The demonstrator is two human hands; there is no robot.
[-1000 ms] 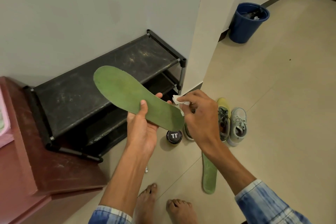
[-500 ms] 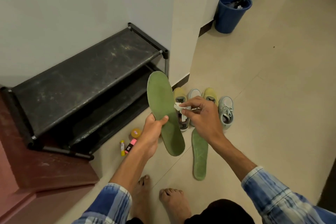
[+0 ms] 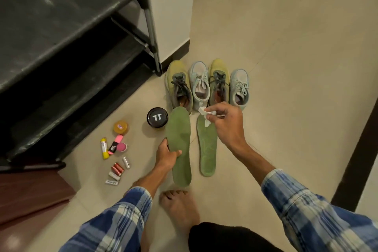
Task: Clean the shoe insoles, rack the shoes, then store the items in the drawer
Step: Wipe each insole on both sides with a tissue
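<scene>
My left hand grips a green insole by its left edge, low over the floor, toe end pointing at the shoes. A second green insole lies flat on the tiles just to its right. My right hand pinches a crumpled white wipe above the second insole's toe end. Two yellow shoes and two pale blue shoes stand side by side beyond the insoles.
A black shoe rack fills the left. On the floor beside it lie a black round tin, an orange tin, a yellow tube, a pink stick and several batteries. My bare foot is below the insoles.
My left hand has lowered the insole from in front of the rack down to the floor beside the other insole. My right hand with the wipe came down too, and my view tilted downward.
</scene>
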